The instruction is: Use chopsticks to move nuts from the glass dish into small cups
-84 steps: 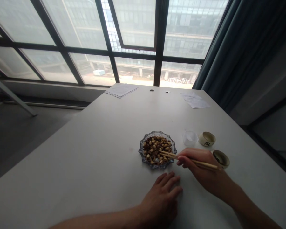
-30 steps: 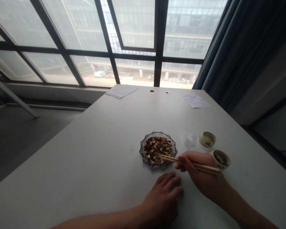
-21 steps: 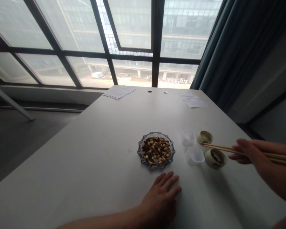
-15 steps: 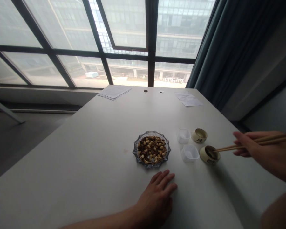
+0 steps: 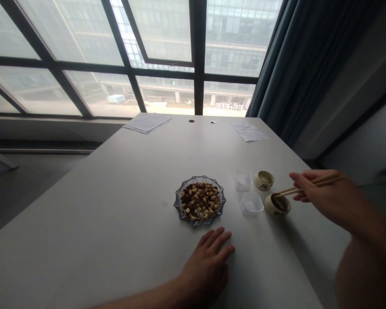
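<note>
My right hand [image 5: 321, 197] is closed round a pair of wooden chopsticks [image 5: 309, 184], held pinched between thumb and fingers. Their tips reach into the mouth of the nearer beige cup [image 5: 278, 211], which has something dark inside; whether they grip anything is too small to see. My left hand [image 5: 209, 257] lies on the table with fingers stretched out, holding nothing. Just beyond its fingertips stands a scalloped glass dish [image 5: 179, 213] filled with mixed nuts and seeds [image 5: 201, 199].
Left of the cups are two clear plastic containers, the nearer container [image 5: 251, 204] and the farther container [image 5: 243, 182]. Another beige cup [image 5: 263, 180] stands behind. Papers [image 5: 148, 123] and a loose sheet [image 5: 249, 131] lie at the far end of the white table [image 5: 116, 206], before the windows.
My right hand has carried the chopsticks from the nut dish rightward to the nearer beige cup, tips now inside it. My left hand stays on the table; the view has shifted slightly right.
</note>
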Tool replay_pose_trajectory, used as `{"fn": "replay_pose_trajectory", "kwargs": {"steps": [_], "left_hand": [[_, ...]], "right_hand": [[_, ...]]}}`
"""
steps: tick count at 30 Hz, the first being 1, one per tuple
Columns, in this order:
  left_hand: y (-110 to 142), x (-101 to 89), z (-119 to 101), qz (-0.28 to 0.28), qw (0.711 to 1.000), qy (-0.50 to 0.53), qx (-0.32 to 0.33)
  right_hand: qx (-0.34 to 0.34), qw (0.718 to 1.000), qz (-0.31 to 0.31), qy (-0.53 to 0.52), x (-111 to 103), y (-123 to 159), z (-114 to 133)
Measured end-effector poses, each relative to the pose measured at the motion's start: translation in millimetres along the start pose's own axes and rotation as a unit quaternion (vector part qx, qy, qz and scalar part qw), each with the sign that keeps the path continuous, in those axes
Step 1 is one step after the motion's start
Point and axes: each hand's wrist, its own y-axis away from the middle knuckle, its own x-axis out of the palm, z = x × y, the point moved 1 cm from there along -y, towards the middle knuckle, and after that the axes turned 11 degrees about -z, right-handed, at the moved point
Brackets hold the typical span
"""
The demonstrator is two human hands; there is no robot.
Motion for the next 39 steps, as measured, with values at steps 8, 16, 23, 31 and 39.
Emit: {"fn": "replay_pose_trajectory", "kwargs": {"steps": [8,16,23,31,39], "left_hand": [[1.0,1.8,1.9,-0.015,1.000,0.017,-0.001],[5.3,2.6,3.0,-0.025,1.000,0.017,0.004],[5.6,5.2,3.8,-0.030,1.000,0.009,0.006],[6.4,4.1,3.3,-0.027,1.000,0.010,0.005],[4.9,1.7,2.0,-0.028,1.000,0.010,0.006]], "right_hand": [[-0.019,0.997,0.001,-0.069,7.0,24.8,38.5],[-0.061,0.957,0.256,-0.123,76.7,36.6,64.9],[-0.025,0.924,0.310,-0.222,118.8,39.8,56.8],[-0.038,0.945,0.252,-0.204,104.6,35.6,58.0],[-0.096,0.952,0.245,-0.157,99.0,42.3,65.6]]}}
